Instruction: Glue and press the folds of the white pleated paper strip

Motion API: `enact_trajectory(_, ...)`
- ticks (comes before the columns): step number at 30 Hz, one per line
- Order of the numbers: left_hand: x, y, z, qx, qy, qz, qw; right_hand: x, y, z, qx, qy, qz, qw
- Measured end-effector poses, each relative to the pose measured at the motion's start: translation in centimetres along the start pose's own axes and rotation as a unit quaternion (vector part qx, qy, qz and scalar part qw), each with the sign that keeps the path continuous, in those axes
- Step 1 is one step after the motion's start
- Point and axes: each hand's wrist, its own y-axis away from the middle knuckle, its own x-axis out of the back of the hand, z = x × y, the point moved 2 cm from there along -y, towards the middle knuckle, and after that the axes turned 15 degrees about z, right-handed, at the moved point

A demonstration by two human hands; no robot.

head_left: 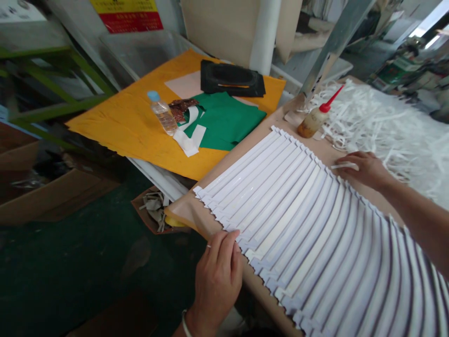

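My right hand (368, 169), closed in a pinch, holds a short narrow white strip (345, 165) above the brown tabletop, just beyond the far ends of a row of folded white strips (298, 201). These long strips lie side by side, overlapping, with notched ends and several glossy spots. At their near ends rests my left hand (219, 271), its fingers loosely bent and fingertips touching the edge of the row. A small gap shows between its thumb and forefinger, with nothing visible in it. A glue bottle (311, 122) with a red nozzle stands left of my right hand.
A heap of thin white strips (396, 126) lies at the right. On a yellow-covered table (136, 126) are a water bottle (163, 113), green sheet material (231, 119) and a black piece (233, 78). A box of scraps (154, 210) sits on the floor.
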Motion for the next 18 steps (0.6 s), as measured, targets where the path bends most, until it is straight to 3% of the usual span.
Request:
enact_trajectory(4, 0.8, 0.3, 1.0, 0.017, 0.023, 0.003, 1.000, -1.3, 0.5, -0.7, -0.025, 0.031, 0.015, 0.999)
enact_trajectory(7, 1.2, 0.2, 2.0, 0.056, 0.070, -0.007, 0.996, -0.2, 0.7, -2.1, -0.025, 0.039, 0.032, 0.998)
enact_trajectory(9, 1.1, 0.1, 2.6, 0.099, 0.117, -0.020, 0.988, 1.3, 1.3, -4.2, -0.016, 0.016, 0.033, 0.999)
enact_trajectory(13, 0.3, -0.5, 4.2, 0.155, 0.197, -0.051, 0.967, 3.9, 5.0, -13.0, 0.006, -0.111, -0.026, 0.993)
enact_trajectory(16, -0.4, -0.9, 5.4, 0.157, 0.233, -0.086, 0.956, 4.5, 9.2, -21.2, 0.065, -0.249, -0.146, 0.955)
enact_trajectory(18, -0.5, -1.2, 6.0, 0.148, 0.239, -0.106, 0.954, 4.4, 11.4, -25.4, 0.093, -0.297, -0.203, 0.928)
